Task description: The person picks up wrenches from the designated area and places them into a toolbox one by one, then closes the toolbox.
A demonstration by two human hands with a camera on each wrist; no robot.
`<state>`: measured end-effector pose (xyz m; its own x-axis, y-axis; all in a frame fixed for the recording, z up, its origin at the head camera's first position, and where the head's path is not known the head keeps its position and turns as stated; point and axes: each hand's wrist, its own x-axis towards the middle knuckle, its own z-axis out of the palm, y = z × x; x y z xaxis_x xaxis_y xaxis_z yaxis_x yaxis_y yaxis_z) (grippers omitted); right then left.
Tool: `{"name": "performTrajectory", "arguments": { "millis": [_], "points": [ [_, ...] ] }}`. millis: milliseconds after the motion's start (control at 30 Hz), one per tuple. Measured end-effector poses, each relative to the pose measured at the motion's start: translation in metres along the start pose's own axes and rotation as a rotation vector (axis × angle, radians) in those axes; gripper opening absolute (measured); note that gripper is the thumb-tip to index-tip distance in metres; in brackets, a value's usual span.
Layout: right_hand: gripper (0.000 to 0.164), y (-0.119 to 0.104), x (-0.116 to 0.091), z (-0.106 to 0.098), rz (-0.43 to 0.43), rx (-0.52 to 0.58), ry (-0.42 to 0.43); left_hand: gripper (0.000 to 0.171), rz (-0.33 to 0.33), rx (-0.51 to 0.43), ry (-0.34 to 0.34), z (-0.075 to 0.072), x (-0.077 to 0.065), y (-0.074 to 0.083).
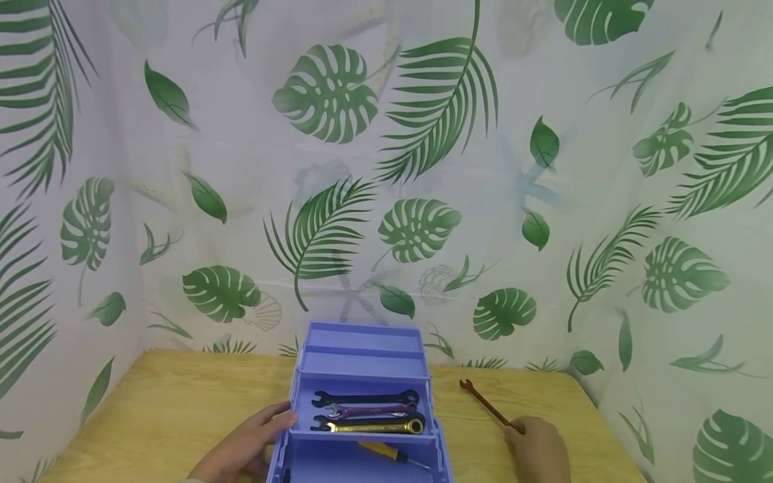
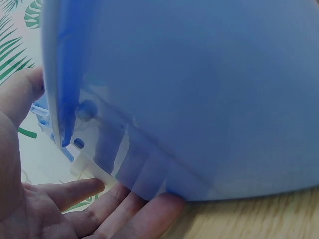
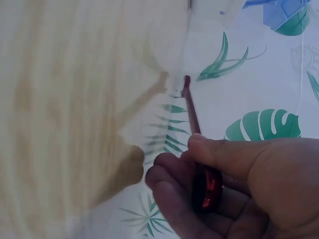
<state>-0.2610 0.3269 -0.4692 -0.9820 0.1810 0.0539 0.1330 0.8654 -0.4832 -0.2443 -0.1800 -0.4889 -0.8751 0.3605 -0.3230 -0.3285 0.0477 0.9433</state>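
Observation:
A blue-purple toolbox (image 1: 366, 364) stands with its stepped upper part raised. Its tray holds several wrenches: black ones, a purple one (image 1: 374, 410) and a gold-and-black one (image 1: 374, 425). In the lower compartment lies a screwdriver (image 1: 386, 451) with a yellow-orange handle. My left hand (image 1: 246, 439) rests against the toolbox's left side, its fingers (image 2: 154, 214) touching the wall and the thumb by an edge. To the right, my right hand (image 1: 537, 448) grips a red-brown wrench (image 1: 483, 401) by its near end, the open jaw end pointing away; the right wrist view shows its ring end against the fingers.
The wood-grain table (image 1: 211, 382) runs under the toolbox on both sides. A white sheet (image 1: 253, 161) with green leaf prints hangs behind the table and along its left and right sides.

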Motion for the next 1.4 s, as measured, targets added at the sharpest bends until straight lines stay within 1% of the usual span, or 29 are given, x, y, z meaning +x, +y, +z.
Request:
{"name": "performTrajectory", "arguments": {
  "millis": [100,167,233,400,467,633,900,1100,1267,1400],
  "points": [
    [0.018,-0.004,-0.001,0.002,0.016,0.033,0.004,0.096,-0.024,-0.001,0.004,0.001,0.001,0.000],
    [0.020,-0.007,-0.002,0.002,0.009,0.044,0.018,0.096,-0.034,-0.001,0.007,0.001,0.001,0.000],
    [0.020,-0.011,-0.002,0.001,-0.017,0.048,0.045,0.096,-0.036,-0.001,0.010,0.002,0.001,0.000],
    [0.015,-0.023,-0.007,-0.002,-0.122,0.019,0.134,0.096,-0.038,0.000,0.015,0.003,0.001,0.001],
    [0.015,-0.027,-0.009,-0.003,-0.146,0.018,0.158,0.096,-0.038,-0.002,0.014,0.003,0.002,0.001],
    [0.017,-0.040,-0.012,-0.004,-0.173,0.050,0.203,0.097,-0.045,-0.003,0.013,0.003,0.001,0.001],
    [0.022,-0.054,-0.016,-0.006,-0.194,0.070,0.263,0.091,0.011,-0.027,-0.032,0.003,0.000,0.000],
    [0.020,-0.063,-0.017,-0.004,-0.286,0.080,0.323,0.090,0.043,-0.040,-0.028,0.002,-0.001,-0.001],
    [0.015,-0.067,-0.020,-0.002,-0.364,0.104,0.358,0.090,0.038,-0.033,-0.027,0.001,-0.001,-0.001],
    [0.010,-0.069,-0.020,0.000,-0.381,0.107,0.379,0.089,0.035,-0.032,-0.028,0.001,-0.001,-0.001]
  ]
}}
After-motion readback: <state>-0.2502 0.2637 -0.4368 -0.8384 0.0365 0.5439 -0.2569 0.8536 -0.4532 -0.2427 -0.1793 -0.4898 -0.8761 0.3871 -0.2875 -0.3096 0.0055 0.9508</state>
